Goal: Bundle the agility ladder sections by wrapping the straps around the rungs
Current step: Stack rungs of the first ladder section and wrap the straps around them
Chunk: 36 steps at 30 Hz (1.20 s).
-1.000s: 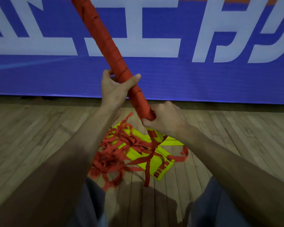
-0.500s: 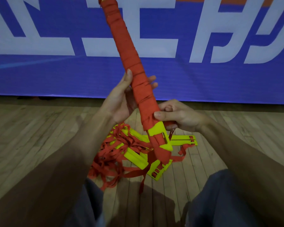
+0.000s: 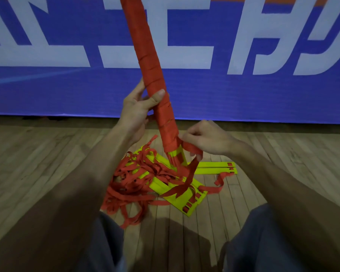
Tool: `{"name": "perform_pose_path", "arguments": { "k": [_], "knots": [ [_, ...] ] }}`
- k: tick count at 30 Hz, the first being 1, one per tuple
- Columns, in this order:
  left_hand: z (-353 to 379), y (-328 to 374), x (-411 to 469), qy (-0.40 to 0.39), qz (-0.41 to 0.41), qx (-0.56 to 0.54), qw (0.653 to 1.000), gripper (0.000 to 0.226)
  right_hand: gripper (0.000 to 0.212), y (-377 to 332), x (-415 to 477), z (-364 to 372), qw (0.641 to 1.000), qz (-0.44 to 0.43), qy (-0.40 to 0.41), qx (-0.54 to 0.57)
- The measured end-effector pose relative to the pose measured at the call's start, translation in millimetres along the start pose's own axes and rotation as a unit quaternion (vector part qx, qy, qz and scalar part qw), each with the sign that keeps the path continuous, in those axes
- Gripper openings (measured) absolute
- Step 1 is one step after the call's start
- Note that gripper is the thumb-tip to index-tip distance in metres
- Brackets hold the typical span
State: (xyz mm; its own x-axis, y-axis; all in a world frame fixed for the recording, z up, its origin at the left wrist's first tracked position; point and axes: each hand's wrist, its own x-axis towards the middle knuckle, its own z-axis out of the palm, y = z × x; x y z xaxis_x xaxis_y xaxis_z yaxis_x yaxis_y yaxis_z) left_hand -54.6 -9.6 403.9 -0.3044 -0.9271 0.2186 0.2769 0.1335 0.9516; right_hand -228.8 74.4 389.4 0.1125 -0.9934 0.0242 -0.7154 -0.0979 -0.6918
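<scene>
**Wrapped bundle** (image 3: 155, 81): stacked rungs bound in red strap. Held tilted, with the upper end leaning away. Gripped mid-length by the left hand (image 3: 135, 112), thumb laid across the front, fingers curled behind. Lower end just left of the right hand (image 3: 206, 137), with bare yellow rung ends (image 3: 178, 157) showing below the last turn.

**Working strap** (image 3: 190, 149): pinched in the curled fingers of the right hand, touching the bundle's lower edge. Trails down beneath that hand toward the heap.

**Step in hand (judgement):** laying a further turn at the low end of the wrap, most of the length already covered.

**Next move (judgement):** calls for passing the strap behind the bundle while the left hand holds it steady or rolls it. Tension to be kept so the turn sits against the one above. Slack to be drawn free of the tangle.

**Loose straps** (image 3: 133, 183): red heap on the wooden floor (image 3: 37, 163), below the left hand.

**Unwrapped rungs** (image 3: 214, 169): flat yellow pieces on the floor, below the right hand and partly under the heap.

**Banner** (image 3: 243, 91): blue with white lettering, beyond both hands.

**Hidden or unclear:**
- Bundle top cut off by the frame edge.
- Left fingers mostly behind the bundle.
- Rung count inside the wrap not countable.
- Path of the working strap through the heap not traceable.
- Tautness not determinable.
- Dim light throughout.
</scene>
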Motion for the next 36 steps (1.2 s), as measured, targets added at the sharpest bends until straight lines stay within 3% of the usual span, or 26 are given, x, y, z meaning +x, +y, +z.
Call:
{"name": "perform_pose_path", "arguments": {
  "k": [3,8,14,18,21,24,26,30,36],
  "knots": [
    [2,-2,1,0.027,0.024,0.009,0.999,0.065,0.038,0,-2,-2,1.000,0.001,0.003,-0.020],
    [11,-11,2,0.113,0.029,-0.002,0.993,0.070,0.057,-4,-2,15,0.961,0.006,0.038,-0.274],
    [12,-15,-1,0.115,0.028,0.041,0.992,0.074,0.038,-12,2,42,0.950,-0.018,0.101,-0.296],
    [13,-7,-4,0.100,0.056,0.075,0.991,0.077,0.024,-7,6,34,0.978,0.007,0.080,-0.192],
    [4,4,-2,0.063,0.024,0.005,0.998,0.069,0.014,-2,5,15,0.998,-0.017,0.048,-0.024],
    [0,11,-2,-0.014,-0.004,-0.040,0.999,0.046,0.018,-6,-6,0,0.987,-0.035,-0.018,0.157],
    [3,12,-5,-0.069,-0.017,-0.057,0.996,0.034,0.023,-6,-10,-7,0.974,-0.045,-0.069,0.211],
    [8,10,-9,-0.116,-0.050,-0.083,0.988,0.032,0.004,-7,-13,-16,0.956,-0.058,-0.156,0.243],
    [1,-8,0,-0.015,-0.047,0.010,0.999,0.018,0.022,1,-8,-15,0.978,-0.021,-0.143,0.150]
  ]
}}
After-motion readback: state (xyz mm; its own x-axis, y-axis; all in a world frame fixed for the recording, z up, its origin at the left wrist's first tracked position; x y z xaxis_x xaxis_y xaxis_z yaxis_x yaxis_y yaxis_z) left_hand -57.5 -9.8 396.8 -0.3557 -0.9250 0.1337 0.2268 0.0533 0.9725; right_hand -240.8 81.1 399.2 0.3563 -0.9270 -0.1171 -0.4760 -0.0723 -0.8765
